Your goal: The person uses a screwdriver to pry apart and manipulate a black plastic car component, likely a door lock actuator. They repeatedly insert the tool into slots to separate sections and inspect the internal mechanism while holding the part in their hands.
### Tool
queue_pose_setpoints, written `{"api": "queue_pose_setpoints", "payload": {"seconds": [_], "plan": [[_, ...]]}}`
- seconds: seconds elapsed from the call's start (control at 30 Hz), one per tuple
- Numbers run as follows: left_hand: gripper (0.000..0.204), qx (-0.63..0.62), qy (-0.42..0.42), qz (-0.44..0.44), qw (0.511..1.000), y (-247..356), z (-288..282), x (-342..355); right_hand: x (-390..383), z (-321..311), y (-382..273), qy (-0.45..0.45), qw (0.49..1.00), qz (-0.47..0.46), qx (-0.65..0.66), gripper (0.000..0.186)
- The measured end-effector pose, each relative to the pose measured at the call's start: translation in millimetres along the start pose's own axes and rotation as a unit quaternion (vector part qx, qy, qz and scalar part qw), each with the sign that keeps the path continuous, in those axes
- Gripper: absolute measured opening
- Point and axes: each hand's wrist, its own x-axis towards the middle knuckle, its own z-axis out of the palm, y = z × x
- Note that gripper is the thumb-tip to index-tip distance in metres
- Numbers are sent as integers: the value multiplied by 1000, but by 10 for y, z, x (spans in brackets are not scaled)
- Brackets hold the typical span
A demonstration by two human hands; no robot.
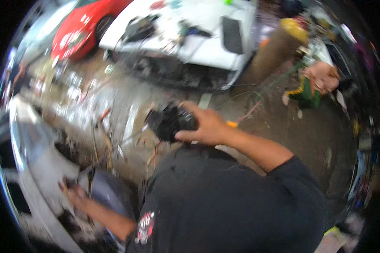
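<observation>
My right hand (pixel 209 126) is closed on the side of a bulky black part (pixel 169 122), held in front of my chest. Its thumb and fingers grip the right edge. The part looks like dark plastic with an uneven outline; blur hides its exact kind. Lower left, my left hand (pixel 75 196) is closed beside the bare grey car body panel (pixel 42 168). Something small and dark (pixel 70 182) shows at its fingers, too smeared to name. A dark cord or hose (pixel 93 165) runs close to that hand.
Ahead stands a white car (pixel 198 52) with loose parts on its hood and an exposed front end. A red car (pixel 78 33) is behind it, left. Toward the right are a tall brown cylinder (pixel 268 57) with a yellow top and clutter. Thin hoses (pixel 236 99) cross the floor.
</observation>
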Motion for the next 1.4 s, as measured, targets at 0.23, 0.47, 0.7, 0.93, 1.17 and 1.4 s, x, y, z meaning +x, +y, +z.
{"api": "queue_pose_setpoints", "payload": {"seconds": [0.23,0.47,0.7,0.93,1.17,1.4], "plan": [[46,-40,69,21,997,643,-86,-1119,103,210,-285,-50,994,-97,19,94],[79,-113,-194,-313,923,23,1556,-2633,166,336,-516,-34,990,-134,-30,104],[72,-42,-299,-359,883,-54,2390,-3549,49,454,-615,-173,933,-311,-55,85],[62,-9,-332,-436,836,-119,2235,-3649,126,523,-365,-232,926,-273,-124,44],[71,-44,-257,-434,862,-172,2162,-3649,532,257,-54,-148,943,-294,-52,43],[95,-21,-146,-427,892,-184,2115,-3406,390,223,-247,-271,879,58,388,32]]}}
